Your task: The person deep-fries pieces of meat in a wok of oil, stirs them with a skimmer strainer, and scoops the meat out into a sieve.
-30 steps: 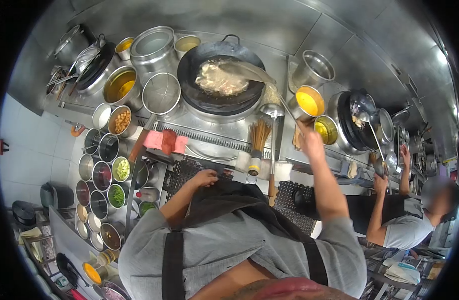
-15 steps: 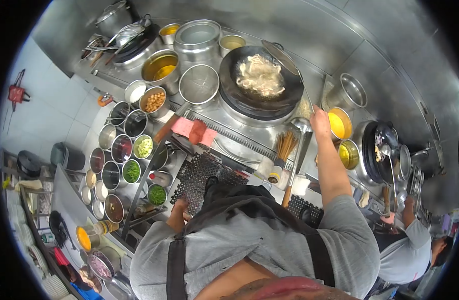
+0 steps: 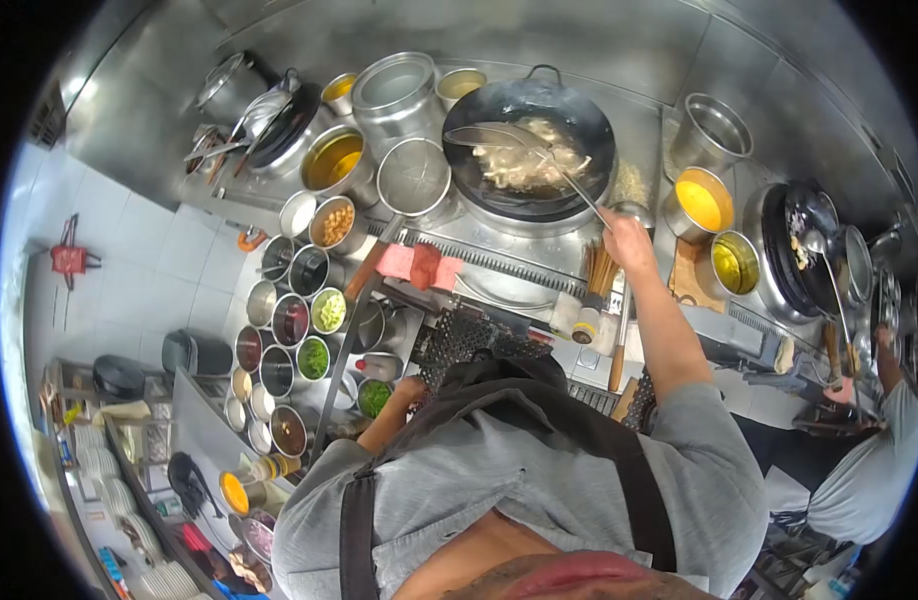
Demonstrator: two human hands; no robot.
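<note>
My right hand (image 3: 629,245) is closed round the long metal handle of a skimmer (image 3: 484,134). The skimmer's flat round head lies over the left part of a black wok (image 3: 469,195), above or touching the pale strips of food (image 3: 539,172) frying there; I cannot tell which. A ladle (image 3: 631,212) with a wooden grip rests just beside this hand. My left hand (image 3: 411,392) hangs low by the apron, near a container of chopped greens (image 3: 375,398). Its fingers are mostly hidden.
Left of the wok are a wire strainer (image 3: 414,187), a pot of yellow oil (image 3: 333,160) and several ingredient tins. A bamboo brush (image 3: 597,280) stands at the stove's front edge. On the right are yellow-filled containers (image 3: 703,205), another wok (image 3: 779,250) and a co-worker (image 3: 869,480).
My right hand has swung the skimmer leftward from the wok's right rim to over the food. My left hand has shifted toward the greens. The view has turned slightly.
</note>
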